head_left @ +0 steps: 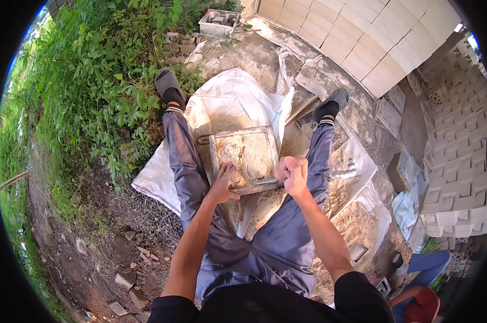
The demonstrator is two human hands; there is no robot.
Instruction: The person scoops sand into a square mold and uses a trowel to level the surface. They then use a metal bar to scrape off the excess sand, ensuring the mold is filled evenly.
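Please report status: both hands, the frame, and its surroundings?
Left hand open at frame, near-left corner. Right hand closed, near-right corner. Frame holds pale, crumbly material. White sheeting beyond.

Black short-sleeved shirt (275, 306), shiny blue-grey trousers (254, 264) with pale-banded ankle cuffs (174, 109), dark grey slip-on shoes (167, 85).

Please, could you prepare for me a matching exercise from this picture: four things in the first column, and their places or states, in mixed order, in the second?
Column one
1. left hand
2. right hand
3. white sheet
4. pale crate

Column two
A. spread out just past the far edge of the square frame
B. at the far end, beside the green plants
C. touching the near left part of the square frame
D. closed in a fist

Right pairs: 1-C; 2-D; 3-A; 4-B
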